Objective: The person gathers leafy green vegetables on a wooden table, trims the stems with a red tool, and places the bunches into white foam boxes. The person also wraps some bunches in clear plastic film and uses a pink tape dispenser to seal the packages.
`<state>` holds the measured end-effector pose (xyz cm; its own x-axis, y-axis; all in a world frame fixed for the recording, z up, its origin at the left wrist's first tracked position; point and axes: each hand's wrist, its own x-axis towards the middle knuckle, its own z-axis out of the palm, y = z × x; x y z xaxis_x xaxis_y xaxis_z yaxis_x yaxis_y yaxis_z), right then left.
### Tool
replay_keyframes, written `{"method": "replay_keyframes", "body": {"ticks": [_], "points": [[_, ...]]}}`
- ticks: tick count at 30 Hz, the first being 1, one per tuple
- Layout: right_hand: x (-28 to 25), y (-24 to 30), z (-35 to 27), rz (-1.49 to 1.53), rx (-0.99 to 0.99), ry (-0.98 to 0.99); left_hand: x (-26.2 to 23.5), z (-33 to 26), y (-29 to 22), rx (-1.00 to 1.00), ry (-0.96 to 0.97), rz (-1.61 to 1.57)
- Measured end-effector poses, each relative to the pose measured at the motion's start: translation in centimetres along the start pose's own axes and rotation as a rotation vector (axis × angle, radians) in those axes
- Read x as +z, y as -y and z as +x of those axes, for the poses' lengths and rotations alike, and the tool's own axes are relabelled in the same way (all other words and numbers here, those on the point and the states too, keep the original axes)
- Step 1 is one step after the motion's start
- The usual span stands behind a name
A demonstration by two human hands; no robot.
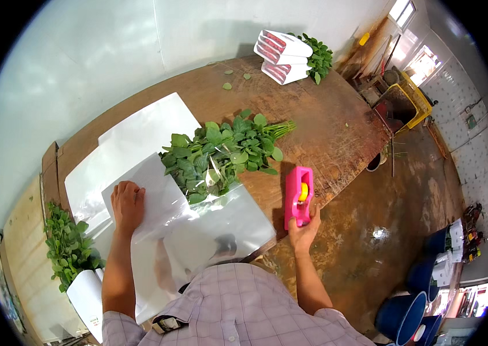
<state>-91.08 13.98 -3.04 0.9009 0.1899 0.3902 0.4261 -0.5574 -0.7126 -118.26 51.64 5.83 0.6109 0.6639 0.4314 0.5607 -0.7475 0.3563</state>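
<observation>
Resting on the pale wrapping sheet (146, 181), the left hand (128, 206) has its fingers curled under, knuckles up, in the left part of the wooden table (336, 121); whether they pinch the sheet I cannot tell. The right hand (304, 230) is clamped on the close end of a pink tape dispenser (291, 196), thumb on one side and fingers on the other. That dispenser (it carries a yellow roll (303, 191)) is right at the table's near edge. Between the hands, but farther in, a leafy green bunch (221, 147) lies about midway between the table's near and far edges, its cut stems pointing toward the right end. Its leafy end is partly covered by clear, shiny wrap (226, 222), which spreads to the near edge. Beyond the sheet, toward the far edge, lie larger white sheets (151, 124). At the far right corner, close to the wall, white-wrapped bundles (283, 57) with red showing are stacked one on another, green leaves poking out. A few loose leaves (227, 86) lie near the far edge. Past the right end stands a yellow crate (420, 106); blue buckets (402, 317) stand on the floor at lower right.
</observation>
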Motion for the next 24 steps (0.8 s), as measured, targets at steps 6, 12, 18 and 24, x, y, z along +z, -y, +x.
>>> {"method": "replay_keyframes", "body": {"ticks": [6, 12, 18, 24], "points": [[4.3, -2.0, 7.0, -0.061, 0.012, 0.003, 0.5, 0.3, 0.1, -0.007, 0.021, 0.007], [3.7, -4.2, 11.8, 0.638, 0.538, 0.348, 1.0, 0.4, 0.2, -0.011, -0.008, -0.021], [1.2, -1.2, 11.6, 0.062, 0.079, 0.293, 0.7, 0.2, 0.5, -0.007, 0.012, 0.009], [-0.6, -4.6, 5.5, 0.077, -0.103, 0.235, 0.2, 0.4, 1.1, -0.026, 0.039, 0.002]]}}
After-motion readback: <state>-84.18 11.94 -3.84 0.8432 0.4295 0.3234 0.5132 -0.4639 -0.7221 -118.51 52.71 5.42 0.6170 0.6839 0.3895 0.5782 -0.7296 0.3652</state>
